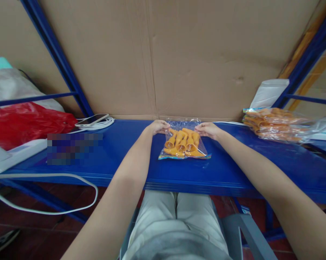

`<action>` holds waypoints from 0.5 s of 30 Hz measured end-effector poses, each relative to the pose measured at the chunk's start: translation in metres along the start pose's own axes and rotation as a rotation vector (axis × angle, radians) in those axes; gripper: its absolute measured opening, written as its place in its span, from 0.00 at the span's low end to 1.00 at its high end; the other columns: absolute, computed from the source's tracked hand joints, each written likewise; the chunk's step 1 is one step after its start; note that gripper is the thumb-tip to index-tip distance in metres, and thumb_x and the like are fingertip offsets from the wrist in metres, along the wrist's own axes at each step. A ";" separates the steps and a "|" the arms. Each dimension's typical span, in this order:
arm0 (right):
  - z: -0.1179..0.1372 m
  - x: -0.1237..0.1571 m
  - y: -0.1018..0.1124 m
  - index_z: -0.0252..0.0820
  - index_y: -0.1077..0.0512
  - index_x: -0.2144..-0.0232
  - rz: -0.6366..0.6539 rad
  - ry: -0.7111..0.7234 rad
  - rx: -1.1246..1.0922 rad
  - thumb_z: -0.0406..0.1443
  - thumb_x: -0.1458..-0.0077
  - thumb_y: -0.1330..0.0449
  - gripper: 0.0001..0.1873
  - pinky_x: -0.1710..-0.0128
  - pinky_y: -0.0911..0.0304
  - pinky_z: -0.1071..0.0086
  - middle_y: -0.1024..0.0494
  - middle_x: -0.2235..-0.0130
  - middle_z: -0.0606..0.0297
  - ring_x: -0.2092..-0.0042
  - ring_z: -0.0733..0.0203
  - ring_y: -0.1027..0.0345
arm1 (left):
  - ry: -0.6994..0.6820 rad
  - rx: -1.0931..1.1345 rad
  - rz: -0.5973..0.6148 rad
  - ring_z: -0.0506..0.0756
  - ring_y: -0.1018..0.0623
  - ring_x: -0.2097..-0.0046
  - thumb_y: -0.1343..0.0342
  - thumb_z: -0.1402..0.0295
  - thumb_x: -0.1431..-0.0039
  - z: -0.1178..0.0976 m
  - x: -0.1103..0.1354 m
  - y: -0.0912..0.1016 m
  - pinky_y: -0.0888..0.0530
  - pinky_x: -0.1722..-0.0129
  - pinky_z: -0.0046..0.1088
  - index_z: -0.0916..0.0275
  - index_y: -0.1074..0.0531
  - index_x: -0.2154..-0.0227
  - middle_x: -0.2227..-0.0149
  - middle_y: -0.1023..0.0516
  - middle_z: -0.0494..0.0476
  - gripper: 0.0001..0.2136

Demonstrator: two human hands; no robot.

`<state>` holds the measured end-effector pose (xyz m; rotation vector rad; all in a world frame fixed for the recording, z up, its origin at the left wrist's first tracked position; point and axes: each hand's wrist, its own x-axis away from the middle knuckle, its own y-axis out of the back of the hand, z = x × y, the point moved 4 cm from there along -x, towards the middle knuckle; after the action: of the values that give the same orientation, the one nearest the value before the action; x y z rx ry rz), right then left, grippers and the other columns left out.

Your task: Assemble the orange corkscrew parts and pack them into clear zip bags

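Note:
A clear plastic bag (203,153) lies on the blue table in front of me, with several orange horn-shaped plastic pieces (181,141) inside. Its colourful printed edge faces me, and the far end is crinkled clear film. My left hand (159,127) pinches the bag's far left side. At the far right side, the fingers of my right hand (207,130) close on the film. Some fingertips are partly hidden by the glossy plastic.
More bagged orange pieces (276,124) are stacked on the table's right. A phone (92,120) rests by a coiled white cable (105,124) at back left, near a red bag (30,122). Blue shelf posts (57,54) flank the cardboard wall (179,61). A white cable (71,212) loops over the front edge.

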<state>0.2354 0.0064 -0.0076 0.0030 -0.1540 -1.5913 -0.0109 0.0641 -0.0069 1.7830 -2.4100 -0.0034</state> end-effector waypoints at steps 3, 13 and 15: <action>0.005 0.000 0.005 0.36 0.30 0.79 -0.002 0.060 0.094 0.25 0.48 0.37 0.10 0.61 0.28 0.68 0.23 0.78 0.64 0.76 0.68 0.29 | -0.030 -0.054 -0.031 0.49 0.22 0.76 0.33 0.77 0.52 0.000 -0.001 -0.002 0.22 0.63 0.29 0.67 0.30 0.77 0.79 0.23 0.53 0.09; 0.004 0.001 0.018 0.37 0.22 0.70 0.083 0.104 0.085 0.21 0.52 0.37 0.09 0.58 0.28 0.69 0.19 0.72 0.63 0.71 0.67 0.25 | -0.078 -0.035 0.047 0.49 0.22 0.74 0.34 0.84 0.56 -0.003 0.003 -0.002 0.22 0.63 0.28 0.68 0.27 0.75 0.75 0.21 0.54 0.09; 0.005 0.002 0.018 0.36 0.22 0.73 0.073 0.095 0.074 0.21 0.51 0.38 0.09 0.59 0.28 0.71 0.19 0.72 0.62 0.71 0.67 0.25 | -0.068 -0.046 0.054 0.49 0.21 0.73 0.36 0.84 0.54 -0.003 0.003 -0.001 0.22 0.62 0.28 0.67 0.25 0.74 0.74 0.20 0.55 0.07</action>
<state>0.2529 0.0047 -0.0012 0.1288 -0.1368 -1.5089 -0.0102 0.0610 -0.0036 1.7244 -2.4833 -0.1149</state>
